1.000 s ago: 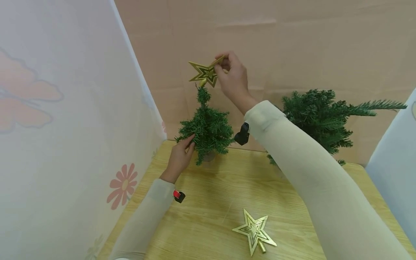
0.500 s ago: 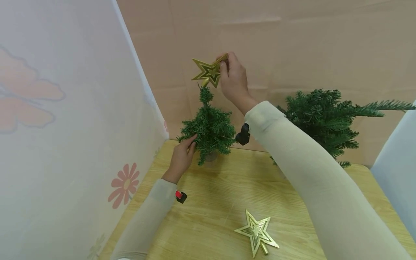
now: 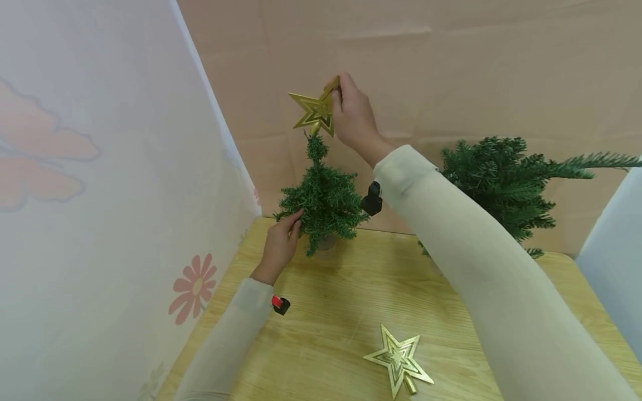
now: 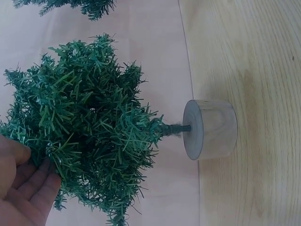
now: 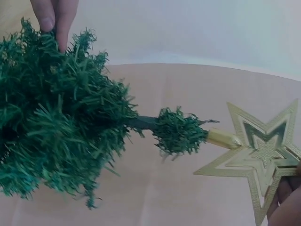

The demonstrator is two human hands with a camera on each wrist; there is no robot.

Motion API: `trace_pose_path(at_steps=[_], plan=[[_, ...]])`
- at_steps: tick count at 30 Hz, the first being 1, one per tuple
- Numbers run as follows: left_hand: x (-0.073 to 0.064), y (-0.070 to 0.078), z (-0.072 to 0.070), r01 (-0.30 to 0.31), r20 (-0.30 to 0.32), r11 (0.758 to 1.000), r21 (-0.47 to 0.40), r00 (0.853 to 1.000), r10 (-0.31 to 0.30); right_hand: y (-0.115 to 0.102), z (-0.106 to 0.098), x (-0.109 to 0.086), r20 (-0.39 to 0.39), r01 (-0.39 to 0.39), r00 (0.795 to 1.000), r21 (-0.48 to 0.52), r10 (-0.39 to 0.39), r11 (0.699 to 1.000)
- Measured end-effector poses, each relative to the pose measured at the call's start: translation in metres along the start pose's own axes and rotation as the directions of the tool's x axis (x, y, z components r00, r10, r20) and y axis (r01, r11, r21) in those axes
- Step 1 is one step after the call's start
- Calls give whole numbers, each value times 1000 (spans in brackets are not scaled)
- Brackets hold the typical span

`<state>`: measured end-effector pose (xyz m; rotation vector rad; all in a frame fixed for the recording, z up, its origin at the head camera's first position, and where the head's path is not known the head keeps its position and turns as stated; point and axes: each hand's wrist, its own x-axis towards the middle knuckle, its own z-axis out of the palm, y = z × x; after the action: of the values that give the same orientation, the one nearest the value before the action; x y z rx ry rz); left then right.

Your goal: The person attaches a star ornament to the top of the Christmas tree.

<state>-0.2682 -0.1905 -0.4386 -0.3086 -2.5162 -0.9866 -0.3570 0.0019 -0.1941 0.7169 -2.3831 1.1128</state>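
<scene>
A small artificial Christmas tree [image 3: 321,195] stands on a round, pale base [image 4: 214,129] at the back left of the table. My left hand [image 3: 278,245] pinches a branch on its left side between thumb and fingers. Above, my right hand [image 3: 355,114] holds a gold star tree topper [image 3: 317,108] by one of its right points. In the right wrist view, the topper's tubular socket [image 5: 223,138] meets the tip of the treetop [image 5: 178,132]. How far the tip sits inside the socket cannot be told.
A second gold star [image 3: 398,356] lies flat on the wooden table [image 3: 311,345] near the front. Behind my right arm stands a larger green tree [image 3: 496,184], partly hidden. A flower-patterned white wall [image 3: 110,234] rises close on the left.
Over the last half second my right hand has shifted slightly left, tilting the star a little at the treetop. My left hand keeps its grip on the branch.
</scene>
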Motion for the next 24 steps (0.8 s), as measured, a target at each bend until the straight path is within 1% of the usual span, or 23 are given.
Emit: trace_pose_path(at_steps=[3,6,10,14,18,24], plan=[[1,1,-1,3,12,1000,-11,1000,-3,-4,-3,6,60,-15,998,-38,17,999],[2,2,-1,5,15,1000,-20,1000,-4,-10,-7,12,122,-37,991,-69,46,997],[2,2,-1,10,23,1000,-12,1000,-10,-15,-11,18,204,-66,975,-96,84,993],[1,2,-1,11,39,1000,-8,999,-11,-18,-14,23,269,-49,959,-150,88,988],[2,5,-1,11,39,1000,-12,999,-11,-18,-17,27,306,-27,948,-203,90,979],[2,7,-1,16,51,1000,-16,999,-15,-15,-20,29,322,-65,938,-205,130,977]])
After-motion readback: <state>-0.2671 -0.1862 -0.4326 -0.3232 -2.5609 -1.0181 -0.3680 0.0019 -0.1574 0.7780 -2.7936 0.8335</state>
